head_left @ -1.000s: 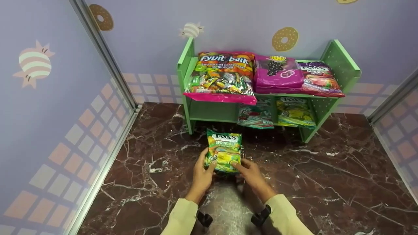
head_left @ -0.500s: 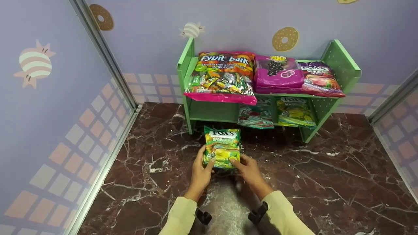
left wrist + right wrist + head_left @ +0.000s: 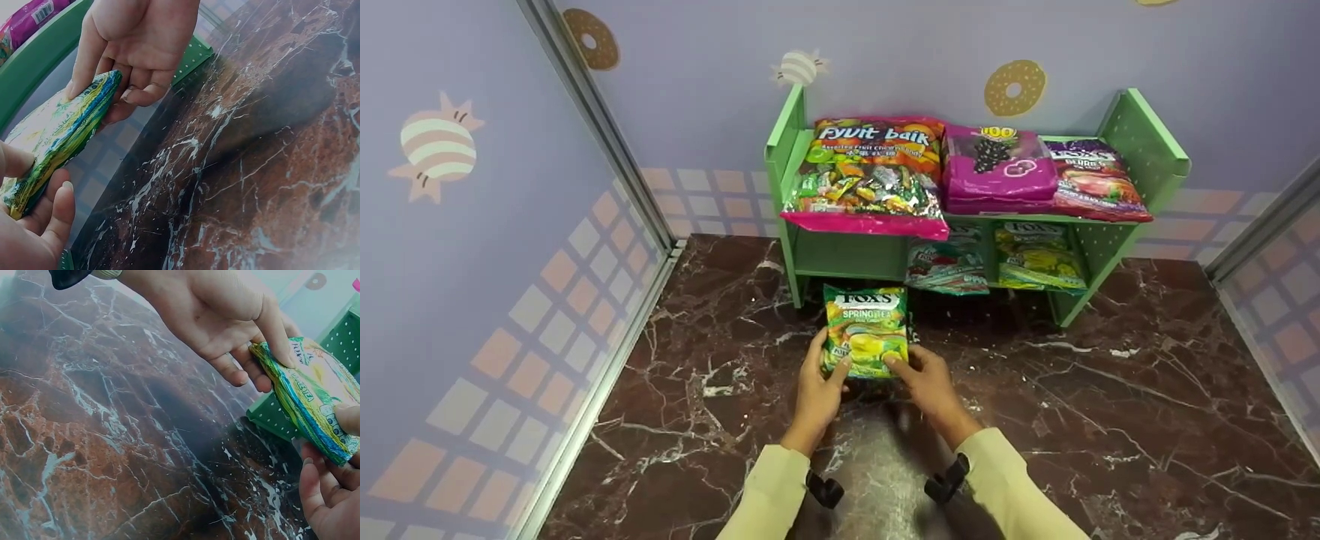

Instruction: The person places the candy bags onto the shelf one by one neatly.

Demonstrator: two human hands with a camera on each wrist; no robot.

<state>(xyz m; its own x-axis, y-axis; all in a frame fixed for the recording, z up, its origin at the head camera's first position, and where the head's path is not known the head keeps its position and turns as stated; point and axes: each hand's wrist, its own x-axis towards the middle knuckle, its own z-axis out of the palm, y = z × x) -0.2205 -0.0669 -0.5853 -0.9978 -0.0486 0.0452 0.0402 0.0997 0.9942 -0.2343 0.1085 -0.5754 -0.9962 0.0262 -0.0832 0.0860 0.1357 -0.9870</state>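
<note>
A green and yellow bag of Fox's Spring Tea candy [image 3: 867, 322] is held up by both hands, its printed front facing the head camera. My left hand [image 3: 818, 394] pinches its lower left side, thumb on the front and fingers behind. On the lower right side, my right hand [image 3: 931, 382] grips it the same way. The wrist views show the bag from its lower edge, clear of the floor. In the head view its top edge comes just below the lower left part of the green shelf [image 3: 791, 247].
On the top shelf lie a Fyvit baik candy bag [image 3: 874, 176], a purple bag [image 3: 997, 180] and a Fox's Berries bag [image 3: 1091, 180]. Below are a teal candy bag [image 3: 947, 266] and a yellow-green Fox's bag [image 3: 1039, 259]. Walls flank the dark marble floor [image 3: 697, 450].
Both hands have carried the Spring Tea bag forward and slightly left, closer to the shelf. The grip on it stays the same, and the shelf's bags have not moved.
</note>
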